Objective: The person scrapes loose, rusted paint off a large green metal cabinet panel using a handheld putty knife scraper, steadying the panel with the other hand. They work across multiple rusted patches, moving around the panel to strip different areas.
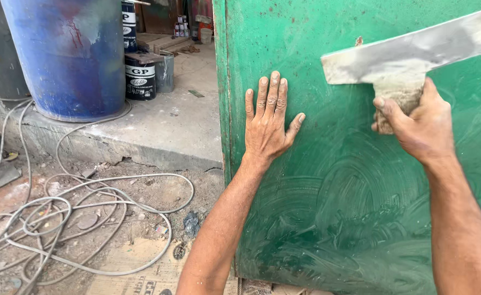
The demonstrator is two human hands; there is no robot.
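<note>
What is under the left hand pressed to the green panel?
The left hand lies flat on the green panel, which shows pale swirled smears around it. The patch beneath the palm is covered. The right hand grips a wide scraper.

light: even, soft daylight; shadows: faint; focus: sharp throughout — slight wide-angle stretch at the edges; glare: none
</note>
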